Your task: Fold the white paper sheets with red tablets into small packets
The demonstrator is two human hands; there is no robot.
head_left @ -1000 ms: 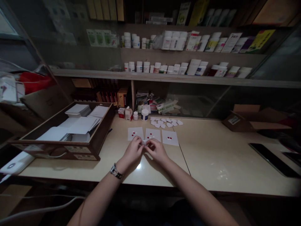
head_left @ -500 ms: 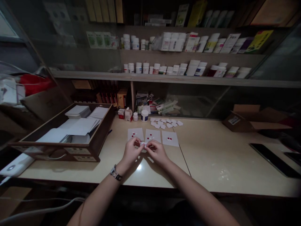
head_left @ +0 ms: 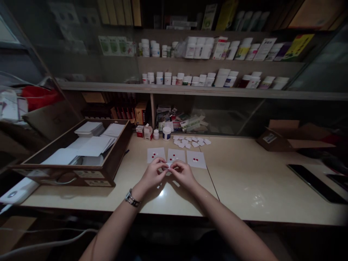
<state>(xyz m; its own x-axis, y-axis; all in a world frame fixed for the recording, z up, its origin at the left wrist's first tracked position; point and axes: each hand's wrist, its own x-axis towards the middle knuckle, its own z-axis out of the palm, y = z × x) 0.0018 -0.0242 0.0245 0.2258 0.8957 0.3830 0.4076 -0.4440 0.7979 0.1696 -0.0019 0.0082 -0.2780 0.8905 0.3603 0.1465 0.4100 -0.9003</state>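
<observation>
Probably paper point(head_left: 169, 165); in both hands point(head_left: 153, 175) point(head_left: 185, 175)

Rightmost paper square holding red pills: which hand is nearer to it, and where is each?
Right. The right hand is on the near side of the paper square, slightly to its left; the left hand is also on the near side but farther left.

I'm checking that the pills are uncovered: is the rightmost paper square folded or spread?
Spread: the rightmost paper square lies flat on the counter, with red and white pills showing on top.
</observation>
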